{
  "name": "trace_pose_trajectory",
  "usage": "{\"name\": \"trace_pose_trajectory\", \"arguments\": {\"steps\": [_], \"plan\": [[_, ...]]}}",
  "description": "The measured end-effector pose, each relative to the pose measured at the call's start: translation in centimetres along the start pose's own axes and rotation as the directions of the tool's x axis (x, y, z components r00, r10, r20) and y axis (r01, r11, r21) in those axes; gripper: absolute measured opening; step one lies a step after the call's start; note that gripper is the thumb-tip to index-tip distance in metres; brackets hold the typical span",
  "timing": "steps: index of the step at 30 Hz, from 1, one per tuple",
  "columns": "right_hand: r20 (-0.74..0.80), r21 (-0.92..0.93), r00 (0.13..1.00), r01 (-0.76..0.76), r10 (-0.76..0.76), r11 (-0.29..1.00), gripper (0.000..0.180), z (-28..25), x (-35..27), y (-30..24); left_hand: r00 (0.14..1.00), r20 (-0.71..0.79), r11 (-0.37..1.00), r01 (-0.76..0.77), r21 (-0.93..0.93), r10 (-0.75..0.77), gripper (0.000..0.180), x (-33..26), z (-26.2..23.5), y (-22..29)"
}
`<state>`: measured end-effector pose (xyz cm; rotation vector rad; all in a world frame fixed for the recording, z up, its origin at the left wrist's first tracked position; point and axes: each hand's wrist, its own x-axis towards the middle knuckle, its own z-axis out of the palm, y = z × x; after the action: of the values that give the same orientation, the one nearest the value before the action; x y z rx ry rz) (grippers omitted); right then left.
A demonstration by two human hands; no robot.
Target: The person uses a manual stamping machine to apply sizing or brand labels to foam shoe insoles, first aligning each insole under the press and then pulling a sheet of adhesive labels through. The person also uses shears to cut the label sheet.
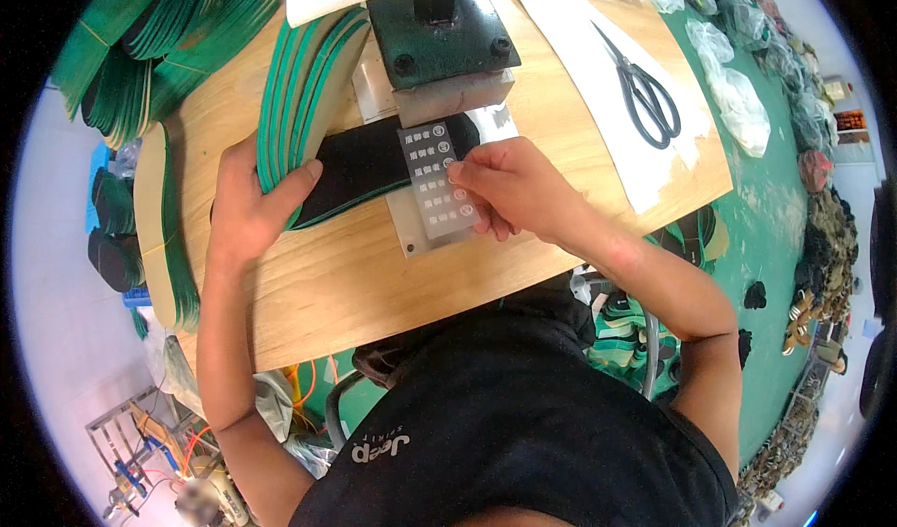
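My left hand (250, 202) is closed around a curved stack of green and beige insoles (304, 92), thumb on the near side. Beside that thumb, a black insole (360, 167) with a green edge lies across the table, its far end under the black press head (444, 46). Between the thumb and fingers of my right hand (514, 186) is a grey label sheet (430, 167) with rows of white print. The sheet lies partly over the insole and partly over a metal plate (406, 223). The press block is raised above the insole.
Black scissors (645, 102) rest on white sheet material (598, 69) at the right of the wooden table (327, 293). Bundled insoles (177, 32) are piled at the far left, with another tied stack (166, 237) along the left edge. Plastic bags (729, 88) lie on the green floor.
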<state>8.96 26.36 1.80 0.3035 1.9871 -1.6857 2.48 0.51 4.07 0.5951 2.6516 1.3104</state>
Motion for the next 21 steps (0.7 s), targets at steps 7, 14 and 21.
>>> {"name": "trace_pose_trajectory", "arguments": {"steps": [7, 14, 21], "plan": [[-0.011, -0.017, 1.0, -0.008, 0.008, 1.0, 0.03, 0.05, 0.11, 0.1, 0.996, -0.061, 0.998, -0.06, 0.012, 0.06, 0.024, 0.02, 0.72, -0.58], [-0.041, -0.036, 0.999, -0.015, 0.014, 0.999, 0.031, 0.29, -0.11, 0.15, 0.998, -0.032, 0.992, -0.043, 0.115, 0.047, 0.026, -0.08, 0.71, -0.12], [-0.043, -0.059, 0.999, 0.021, -0.024, 0.998, 0.034, 0.35, -0.27, -0.09, 0.997, -0.036, 0.995, -0.067, 0.077, 0.07, 0.024, -0.2, 0.62, -0.18]]}}
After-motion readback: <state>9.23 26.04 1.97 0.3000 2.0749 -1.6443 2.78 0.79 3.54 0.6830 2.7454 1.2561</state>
